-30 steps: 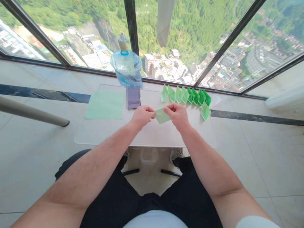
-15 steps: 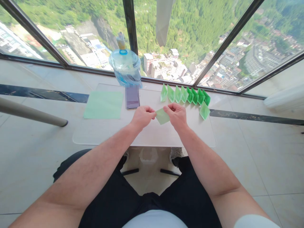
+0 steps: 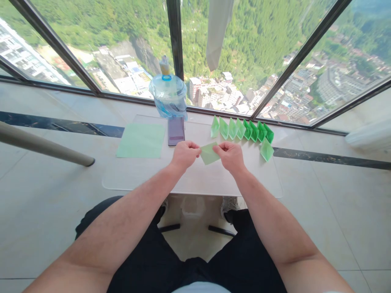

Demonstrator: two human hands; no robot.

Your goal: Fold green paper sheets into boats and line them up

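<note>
A small folded piece of light green paper [image 3: 209, 154] is held up over the low white table [image 3: 146, 175]. My left hand [image 3: 185, 154] pinches its left corner between thumb and fingers. At the opposite side, my right hand [image 3: 229, 155] grips the upper right part the same way. Beyond my right hand, several folded green paper boats [image 3: 232, 129] stand in a row, pale ones on the left and darker ones on the right. One more light green paper boat [image 3: 266, 150] sits apart in front of the row's right end.
Flat green paper [image 3: 141, 141] lies at the table's left. A phone [image 3: 176, 131] lies near the back edge, before a large clear blue water jug [image 3: 168, 95]. Tall windows rise behind. A grey pole [image 3: 45, 142] slants in from the left.
The whole view has shifted slightly, so things appear a little lower and further right. My right hand's fingers have moved slightly on the paper, which both hands still hold.
</note>
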